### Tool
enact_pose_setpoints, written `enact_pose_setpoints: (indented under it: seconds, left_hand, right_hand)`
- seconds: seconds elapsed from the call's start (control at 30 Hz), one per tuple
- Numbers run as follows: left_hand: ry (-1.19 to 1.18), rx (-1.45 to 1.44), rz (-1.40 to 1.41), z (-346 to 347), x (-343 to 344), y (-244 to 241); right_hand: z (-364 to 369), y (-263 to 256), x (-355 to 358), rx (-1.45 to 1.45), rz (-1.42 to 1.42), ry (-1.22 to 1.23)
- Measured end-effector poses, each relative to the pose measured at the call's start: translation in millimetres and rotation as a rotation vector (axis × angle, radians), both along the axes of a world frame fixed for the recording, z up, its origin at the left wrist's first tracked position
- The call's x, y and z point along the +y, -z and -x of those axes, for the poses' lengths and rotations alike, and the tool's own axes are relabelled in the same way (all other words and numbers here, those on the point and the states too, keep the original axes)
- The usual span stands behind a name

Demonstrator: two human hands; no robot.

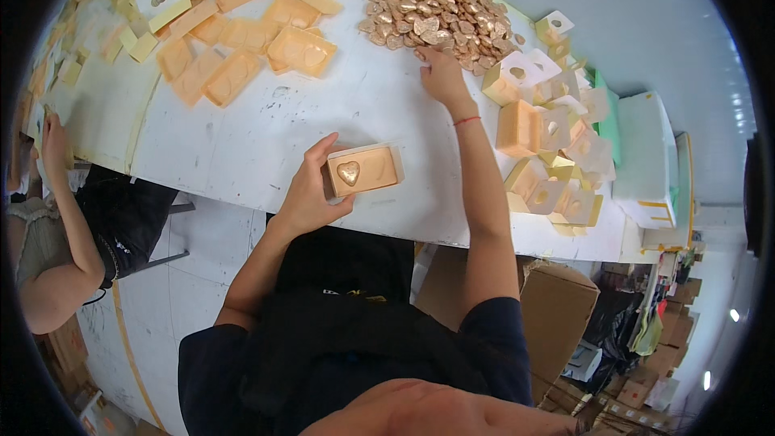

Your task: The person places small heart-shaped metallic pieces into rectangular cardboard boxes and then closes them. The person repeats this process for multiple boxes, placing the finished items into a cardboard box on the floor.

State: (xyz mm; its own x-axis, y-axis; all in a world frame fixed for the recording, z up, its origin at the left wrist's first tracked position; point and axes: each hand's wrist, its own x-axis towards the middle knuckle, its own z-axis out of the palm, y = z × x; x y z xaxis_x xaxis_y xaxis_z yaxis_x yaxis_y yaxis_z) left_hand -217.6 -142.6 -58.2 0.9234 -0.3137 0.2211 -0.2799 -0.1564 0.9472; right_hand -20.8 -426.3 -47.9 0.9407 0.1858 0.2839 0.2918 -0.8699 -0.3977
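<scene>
My left hand [307, 194] grips a small open box [398, 178] by its left end, just above the table's near edge. Inside the box sits a peach-coloured insert tray [378, 168] with two hollows. A gold foil-wrapped heart [348, 174] lies in the left hollow; the right hollow holds nothing. My right hand [445, 75] reaches to the near edge of a heap of gold foil-wrapped hearts [436, 9], its fingers bent. Whether a heart is between those fingertips is not clear.
Loose peach insert trays [230, 75] and pale yellow boxes [160, 0] lie at the far left. More boxes with round-cornered windows [514, 75] crowd the right side, by a white foam container [645, 151]. Another person's hand [53, 139] works at left. A cardboard carton [554, 309] stands below.
</scene>
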Motion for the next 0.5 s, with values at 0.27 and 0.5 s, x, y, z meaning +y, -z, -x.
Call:
enact_pose_setpoints:
  seconds: [0.27, 0.5]
  left_hand:
    - [0.001, 0.014, -0.001, -2, 3, -1]
    - [-0.001, -0.062, -0.073, -5, 4, 5]
  right_hand:
    - [4, -29, -7, 0.068, 0.050, -0.127]
    - [-3, -34, -27, 0.234, 0.287, -0.073]
